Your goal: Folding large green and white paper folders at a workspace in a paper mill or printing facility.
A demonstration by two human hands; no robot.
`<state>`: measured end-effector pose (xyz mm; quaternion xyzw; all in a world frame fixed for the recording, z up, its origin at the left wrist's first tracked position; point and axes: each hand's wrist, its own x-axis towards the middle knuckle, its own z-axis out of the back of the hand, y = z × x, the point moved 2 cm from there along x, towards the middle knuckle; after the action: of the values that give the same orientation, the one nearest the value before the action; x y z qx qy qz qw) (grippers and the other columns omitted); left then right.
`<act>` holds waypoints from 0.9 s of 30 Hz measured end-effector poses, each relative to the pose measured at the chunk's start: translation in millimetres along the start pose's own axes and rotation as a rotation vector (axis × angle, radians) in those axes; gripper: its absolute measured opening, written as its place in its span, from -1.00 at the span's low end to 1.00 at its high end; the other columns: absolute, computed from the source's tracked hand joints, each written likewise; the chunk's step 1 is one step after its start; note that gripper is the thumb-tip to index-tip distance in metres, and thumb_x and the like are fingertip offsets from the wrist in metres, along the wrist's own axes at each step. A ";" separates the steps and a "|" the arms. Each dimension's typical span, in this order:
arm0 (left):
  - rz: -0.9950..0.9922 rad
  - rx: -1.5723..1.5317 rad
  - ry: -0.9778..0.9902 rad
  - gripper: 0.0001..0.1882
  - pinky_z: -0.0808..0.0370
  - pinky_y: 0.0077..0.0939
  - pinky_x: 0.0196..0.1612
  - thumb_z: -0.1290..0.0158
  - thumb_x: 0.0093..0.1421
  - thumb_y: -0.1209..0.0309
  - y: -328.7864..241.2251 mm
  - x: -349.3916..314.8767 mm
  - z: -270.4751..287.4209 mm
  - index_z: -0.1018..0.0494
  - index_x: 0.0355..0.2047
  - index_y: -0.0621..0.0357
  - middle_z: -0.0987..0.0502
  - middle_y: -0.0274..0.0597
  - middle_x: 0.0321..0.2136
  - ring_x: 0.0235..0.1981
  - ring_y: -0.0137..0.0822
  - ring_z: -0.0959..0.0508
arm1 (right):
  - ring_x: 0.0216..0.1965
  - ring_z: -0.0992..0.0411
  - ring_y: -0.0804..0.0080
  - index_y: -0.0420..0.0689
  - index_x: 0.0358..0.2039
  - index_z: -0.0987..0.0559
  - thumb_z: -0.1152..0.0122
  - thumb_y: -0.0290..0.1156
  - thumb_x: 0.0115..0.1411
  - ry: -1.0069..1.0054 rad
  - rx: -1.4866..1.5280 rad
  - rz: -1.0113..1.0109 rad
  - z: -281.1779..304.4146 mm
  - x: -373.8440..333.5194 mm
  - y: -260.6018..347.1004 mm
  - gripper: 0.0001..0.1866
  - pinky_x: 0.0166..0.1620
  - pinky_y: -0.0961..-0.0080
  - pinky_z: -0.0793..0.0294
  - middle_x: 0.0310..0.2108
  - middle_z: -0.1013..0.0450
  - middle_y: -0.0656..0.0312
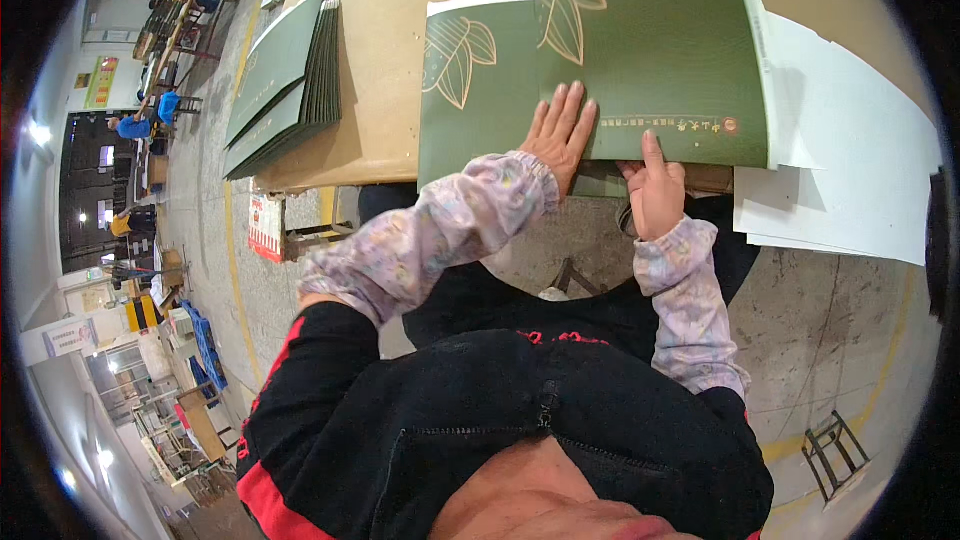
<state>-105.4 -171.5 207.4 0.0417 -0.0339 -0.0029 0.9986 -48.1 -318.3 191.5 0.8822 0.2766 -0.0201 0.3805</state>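
Note:
A large green printed sheet [670, 50] with gold leaf outlines lies in front of me at the table's near edge. It overlaps a second green sheet [475, 125] on its left with the same leaf pattern. My left hand [562, 135] is laid flat on the green surface where the two meet, fingers stretched out and holding nothing. At the near edge of the right-hand sheet, my right hand [657, 195] pinches it, thumb on top and the other fingers curled at or below the edge, partly hidden. Patterned sleeve covers wrap both forearms.
Folded green folders [290, 90] stand in a fanned stack at the left of the tan tabletop [385, 70]. White sheets [850, 120] overhang the table on the right. A small metal-framed stool [835, 455] stands on the floor at lower right. Other people work far left.

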 end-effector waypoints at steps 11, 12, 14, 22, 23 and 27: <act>0.365 -0.166 -0.010 0.08 0.32 -0.13 0.30 0.27 0.00 -0.40 90.7 166.5 -25.0 0.18 0.26 0.23 0.25 0.00 0.29 0.32 -0.11 0.31 | -0.01 -0.34 0.24 -0.21 0.05 -0.23 0.13 -0.43 0.29 0.007 0.000 -0.105 -3.7 7.5 0.8 -0.67 0.07 0.20 -0.33 0.00 -0.30 0.10; 0.416 -0.137 -0.027 0.11 0.29 -0.13 0.30 0.27 -0.02 -0.42 100.6 168.4 -25.7 0.18 0.26 0.23 0.22 -0.01 0.29 0.32 -0.12 0.29 | -0.01 -0.34 0.23 -0.23 0.05 -0.23 0.14 -0.42 0.29 0.019 0.019 -0.117 -6.8 8.8 -2.5 -0.66 0.08 0.19 -0.32 0.00 -0.30 0.09; 0.396 -0.162 -0.059 0.07 0.28 -0.09 0.29 0.26 -0.02 -0.41 101.6 158.4 -31.2 0.15 0.27 0.16 0.21 -0.03 0.29 0.32 -0.11 0.26 | 0.00 -0.34 0.22 -0.27 0.04 -0.24 0.15 -0.42 0.29 -0.007 -0.010 -0.108 -4.3 11.3 -6.8 -0.67 0.08 0.20 -0.32 -0.01 -0.32 0.06; -0.016 -0.465 -0.052 -0.01 0.28 0.16 0.22 0.31 0.01 -0.38 17.3 -49.6 15.4 0.08 0.27 0.06 0.16 -0.01 0.29 0.31 0.00 0.22 | -0.30 -0.45 0.28 -0.30 -0.19 -0.44 0.00 -0.51 0.14 0.539 -0.975 0.149 -38.6 2.2 -64.4 -0.77 -0.23 0.30 -0.46 -0.22 -0.43 0.11; 0.054 -0.577 -0.160 0.00 0.29 0.17 0.22 0.32 0.00 -0.39 23.2 -61.3 13.6 0.08 0.26 0.10 0.15 0.00 0.28 0.31 0.02 0.20 | -0.34 -0.43 0.35 -0.26 -0.23 -0.47 -0.04 -0.50 0.10 0.427 -0.734 -0.061 -42.6 4.4 -70.3 -0.79 -0.28 0.36 -0.44 -0.27 -0.44 0.16; 0.044 -0.293 -0.059 0.03 0.32 0.16 0.22 0.34 0.00 -0.40 30.4 -79.7 3.1 0.08 0.25 0.17 0.14 0.02 0.28 0.30 0.05 0.20 | -0.52 -0.34 0.54 -0.17 -0.33 -0.50 -0.14 -0.42 0.11 0.107 -0.390 -0.328 -51.4 19.9 -48.1 -0.87 -0.45 0.59 -0.34 -0.44 -0.43 0.31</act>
<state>-185.0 -140.8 207.7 -0.1056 -0.0634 0.0128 0.9923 -64.5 -247.0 191.3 0.7353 0.4345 0.0186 0.5198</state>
